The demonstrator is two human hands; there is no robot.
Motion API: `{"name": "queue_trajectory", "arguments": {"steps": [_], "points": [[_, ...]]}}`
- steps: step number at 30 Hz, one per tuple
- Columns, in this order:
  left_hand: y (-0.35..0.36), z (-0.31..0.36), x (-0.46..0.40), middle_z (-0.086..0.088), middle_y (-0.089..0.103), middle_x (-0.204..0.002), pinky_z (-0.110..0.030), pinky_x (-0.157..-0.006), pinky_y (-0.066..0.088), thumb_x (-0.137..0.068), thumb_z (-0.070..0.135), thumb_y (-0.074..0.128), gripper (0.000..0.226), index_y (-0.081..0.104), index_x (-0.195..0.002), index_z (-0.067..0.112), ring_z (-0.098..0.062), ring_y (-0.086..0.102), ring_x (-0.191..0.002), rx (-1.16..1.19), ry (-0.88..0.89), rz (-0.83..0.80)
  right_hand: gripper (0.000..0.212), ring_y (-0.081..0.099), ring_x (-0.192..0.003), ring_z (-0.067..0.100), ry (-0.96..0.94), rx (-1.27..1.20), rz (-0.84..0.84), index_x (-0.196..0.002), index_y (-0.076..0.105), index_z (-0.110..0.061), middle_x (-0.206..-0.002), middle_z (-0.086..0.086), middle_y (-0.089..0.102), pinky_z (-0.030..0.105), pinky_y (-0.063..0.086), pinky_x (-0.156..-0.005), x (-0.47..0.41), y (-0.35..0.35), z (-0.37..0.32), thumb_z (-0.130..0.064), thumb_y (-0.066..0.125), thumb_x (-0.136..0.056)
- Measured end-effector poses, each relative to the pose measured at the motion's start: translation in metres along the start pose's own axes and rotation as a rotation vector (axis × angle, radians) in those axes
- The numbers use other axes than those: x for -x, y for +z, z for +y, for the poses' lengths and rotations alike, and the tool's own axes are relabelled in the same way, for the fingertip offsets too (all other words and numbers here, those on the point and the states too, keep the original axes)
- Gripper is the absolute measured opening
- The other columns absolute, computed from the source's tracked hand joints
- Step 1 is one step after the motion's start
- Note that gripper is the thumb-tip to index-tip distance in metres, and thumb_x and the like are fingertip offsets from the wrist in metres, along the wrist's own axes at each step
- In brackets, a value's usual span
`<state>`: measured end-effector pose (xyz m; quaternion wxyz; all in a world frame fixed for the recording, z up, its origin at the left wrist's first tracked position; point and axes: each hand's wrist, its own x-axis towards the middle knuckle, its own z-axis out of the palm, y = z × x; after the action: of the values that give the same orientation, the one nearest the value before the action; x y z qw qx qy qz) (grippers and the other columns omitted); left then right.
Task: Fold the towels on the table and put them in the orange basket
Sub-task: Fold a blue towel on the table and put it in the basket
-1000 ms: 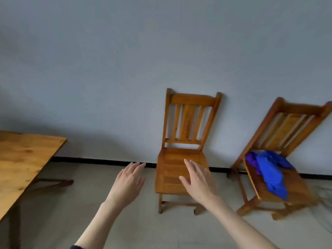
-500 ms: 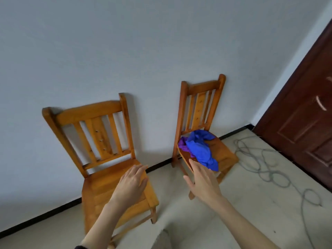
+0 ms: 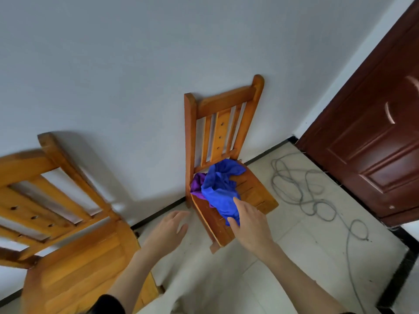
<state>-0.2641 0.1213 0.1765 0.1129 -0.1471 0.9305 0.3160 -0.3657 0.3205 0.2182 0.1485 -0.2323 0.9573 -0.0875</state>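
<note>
Head: right hand (image 3: 251, 225) (perhaps touching) blue towel (image 3: 221, 189)

Both my forearms are bare from wrist up to approx the elbow. No rings, watch or gloves on my left hand (image 3: 166, 231) or my right hand (image 3: 250, 225). A dark, prob. black sleeve edge (image 3: 106, 304) shows on my left arm at the bottom of the view; on the right arm only a dark sliver shows at the btm edge, too small to tell more.
</note>
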Motion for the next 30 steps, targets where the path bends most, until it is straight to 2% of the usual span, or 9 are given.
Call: {"name": "queue_trajectory", "arguments": {"steps": [8,13,17,23,26,28,30], "points": [[0.037,0.022,-0.119,0.001,0.043,-0.142,-0.029,-0.104,0.034,-0.098,0.031,0.042,0.041,0.040,-0.138,0.024,-0.017,0.041,-0.130,0.026,-0.194,-0.011,0.059,0.037,-0.133,0.018,-0.099,0.011,-0.138,-0.148,0.018,-0.019,-0.148,0.000,0.036,0.033,0.035,-0.106,-0.118,0.002,0.075,-0.041,0.038,-0.098],[0.077,0.045,-0.173,0.002,0.043,-0.141,-0.033,-0.105,0.035,-0.096,0.034,0.044,0.042,0.041,-0.137,0.025,-0.017,0.038,-0.131,0.118,-0.448,0.023,0.058,0.034,-0.135,0.015,-0.236,-0.017,-0.275,-0.148,0.017,-0.019,-0.150,0.000,0.033,0.029,0.033,-0.108,-0.188,0.012,0.116,-0.041,0.037,-0.098],[0.105,0.052,-0.209,-0.003,0.044,-0.139,-0.033,-0.103,0.036,-0.097,0.028,0.043,0.040,0.041,-0.137,0.023,-0.020,0.041,-0.128,0.216,-0.566,0.003,0.057,0.034,-0.135,0.014,-0.312,-0.022,-0.360,-0.148,0.018,-0.018,-0.149,-0.001,0.033,0.026,0.032,-0.108,-0.238,0.025,0.137,-0.039,0.037,-0.099],[0.130,0.039,-0.263,-0.009,0.045,-0.132,-0.036,-0.100,0.035,-0.095,0.027,0.047,0.042,0.043,-0.135,0.015,-0.025,0.037,-0.126,0.233,-0.701,0.110,0.053,0.038,-0.132,0.014,-0.366,-0.045,-0.427,-0.148,0.021,-0.020,-0.147,-0.001,0.036,0.023,0.035,-0.101,-0.299,0.062,0.151,-0.034,0.038,-0.099],[0.140,0.027,-0.290,-0.010,0.044,-0.128,-0.039,-0.097,0.039,-0.092,0.035,0.053,0.046,0.044,-0.132,0.013,-0.027,0.037,-0.123,0.220,-0.740,0.176,0.052,0.037,-0.133,0.014,-0.359,-0.060,-0.437,-0.147,0.023,-0.020,-0.147,0.000,0.036,0.026,0.036,-0.102,-0.322,0.084,0.154,-0.032,0.038,-0.099],[0.150,0.018,-0.304,-0.010,0.043,-0.124,-0.040,-0.091,0.043,-0.090,0.040,0.057,0.049,0.044,-0.128,0.011,-0.028,0.038,-0.118,0.192,-0.762,0.163,0.051,0.037,-0.133,0.016,-0.364,-0.083,-0.451,-0.147,0.025,-0.018,-0.147,0.002,0.037,0.029,0.036,-0.104,-0.332,0.098,0.153,-0.029,0.040,-0.099],[0.159,0.012,-0.311,-0.011,0.043,-0.122,-0.041,-0.086,0.045,-0.090,0.032,0.058,0.041,0.046,-0.122,0.009,-0.029,0.040,-0.113,0.154,-0.787,0.129,0.050,0.037,-0.133,0.018,-0.376,-0.090,-0.467,-0.146,0.027,-0.017,-0.147,0.004,0.037,0.033,0.036,-0.107,-0.337,0.111,0.152,-0.028,0.040,-0.099]]}}
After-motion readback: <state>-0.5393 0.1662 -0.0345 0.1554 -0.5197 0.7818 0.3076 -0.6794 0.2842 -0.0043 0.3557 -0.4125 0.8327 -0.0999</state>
